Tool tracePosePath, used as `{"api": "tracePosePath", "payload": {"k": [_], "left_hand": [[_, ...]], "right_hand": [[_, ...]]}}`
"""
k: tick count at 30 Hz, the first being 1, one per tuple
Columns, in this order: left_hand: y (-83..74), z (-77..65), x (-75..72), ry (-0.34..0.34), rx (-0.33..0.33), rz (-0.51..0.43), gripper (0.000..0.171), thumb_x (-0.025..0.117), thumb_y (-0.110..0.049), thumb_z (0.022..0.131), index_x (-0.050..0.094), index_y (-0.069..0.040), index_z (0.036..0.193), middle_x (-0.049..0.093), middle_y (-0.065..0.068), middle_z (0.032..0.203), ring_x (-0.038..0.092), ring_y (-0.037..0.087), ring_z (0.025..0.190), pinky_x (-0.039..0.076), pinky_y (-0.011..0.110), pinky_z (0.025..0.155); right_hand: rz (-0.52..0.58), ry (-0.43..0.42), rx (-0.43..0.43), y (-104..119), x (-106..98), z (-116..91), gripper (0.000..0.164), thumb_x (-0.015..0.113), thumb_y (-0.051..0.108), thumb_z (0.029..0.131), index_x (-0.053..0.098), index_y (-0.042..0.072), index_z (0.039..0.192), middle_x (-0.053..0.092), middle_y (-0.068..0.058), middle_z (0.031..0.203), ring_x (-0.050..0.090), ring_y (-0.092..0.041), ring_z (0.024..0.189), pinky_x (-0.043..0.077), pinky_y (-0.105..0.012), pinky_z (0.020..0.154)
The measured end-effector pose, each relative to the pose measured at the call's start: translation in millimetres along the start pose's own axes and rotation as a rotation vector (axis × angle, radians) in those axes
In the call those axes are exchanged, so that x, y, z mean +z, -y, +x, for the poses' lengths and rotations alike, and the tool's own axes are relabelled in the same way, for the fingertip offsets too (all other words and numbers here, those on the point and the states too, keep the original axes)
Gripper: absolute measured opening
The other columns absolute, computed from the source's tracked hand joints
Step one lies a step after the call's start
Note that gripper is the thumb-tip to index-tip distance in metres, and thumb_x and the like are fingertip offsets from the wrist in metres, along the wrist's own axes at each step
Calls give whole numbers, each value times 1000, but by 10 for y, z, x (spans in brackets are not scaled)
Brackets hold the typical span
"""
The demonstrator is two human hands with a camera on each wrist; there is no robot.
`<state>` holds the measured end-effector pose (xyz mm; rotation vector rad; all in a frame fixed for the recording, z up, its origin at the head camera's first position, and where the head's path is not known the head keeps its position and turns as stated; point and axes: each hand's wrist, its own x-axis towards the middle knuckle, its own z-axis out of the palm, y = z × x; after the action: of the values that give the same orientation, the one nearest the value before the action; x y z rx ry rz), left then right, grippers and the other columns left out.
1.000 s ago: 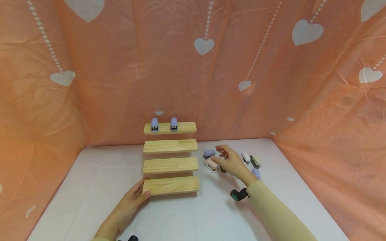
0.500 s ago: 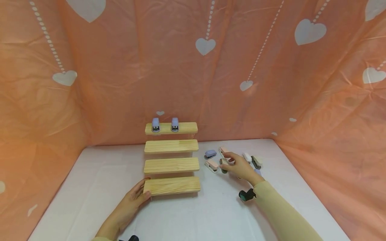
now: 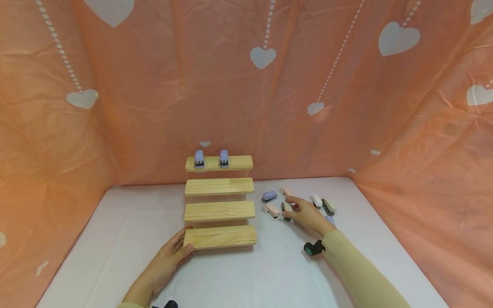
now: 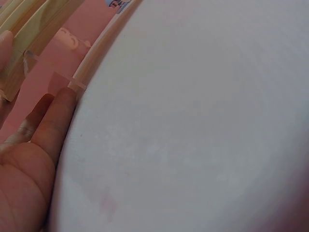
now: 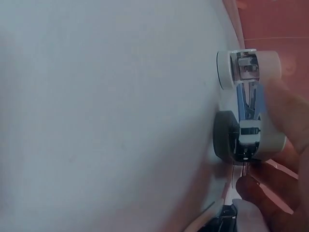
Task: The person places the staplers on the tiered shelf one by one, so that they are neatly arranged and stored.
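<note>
A tiered display rack with several pale wooden shelves stands left of the middle. My left hand holds the left end of its lowest shelf, thumb on the front, fingers behind by a clear support. Two lilac mini staplers stand on the top shelf, a left one and a right one. On the table at right, my right hand pinches a grey-green mini stapler between thumb and fingers. That stapler's dark base seems to touch the table in the right wrist view.
Around the right hand lie a lilac stapler, a pink stapler, another pink one, a white one and a green one. Another lilac stapler is partly hidden by the wrist. Orange heart-patterned cloth walls the white table.
My right hand has come down over the staplers and moved slightly right, its fingers closing on the grey-green one. The left hand stays on the rack.
</note>
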<state>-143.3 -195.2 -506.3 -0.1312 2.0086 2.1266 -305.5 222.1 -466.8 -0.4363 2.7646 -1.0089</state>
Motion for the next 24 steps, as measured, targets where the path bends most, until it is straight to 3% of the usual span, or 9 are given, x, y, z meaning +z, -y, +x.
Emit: {"api": "tracePosePath", "payload": {"k": [12, 24], "left_hand": [[-16, -15, 12, 4, 1, -1, 70, 64, -28, 93, 28, -20, 152, 17, 16, 158, 18, 32, 143, 26, 45, 113], [-18, -24, 19, 1, 6, 2, 69, 63, -26, 94, 27, -18, 153, 18, 17, 158, 18, 31, 143, 26, 45, 113]], "right_hand": [[-50, -37, -39, 10, 43, 13, 64, 75, 44, 83, 57, 9, 133, 58, -12, 129, 58, -26, 108, 50, -47, 91], [-63, -54, -33, 19, 59, 7, 64, 75, 45, 83, 57, 8, 132, 63, -11, 117, 58, -26, 107, 48, -48, 94]]}}
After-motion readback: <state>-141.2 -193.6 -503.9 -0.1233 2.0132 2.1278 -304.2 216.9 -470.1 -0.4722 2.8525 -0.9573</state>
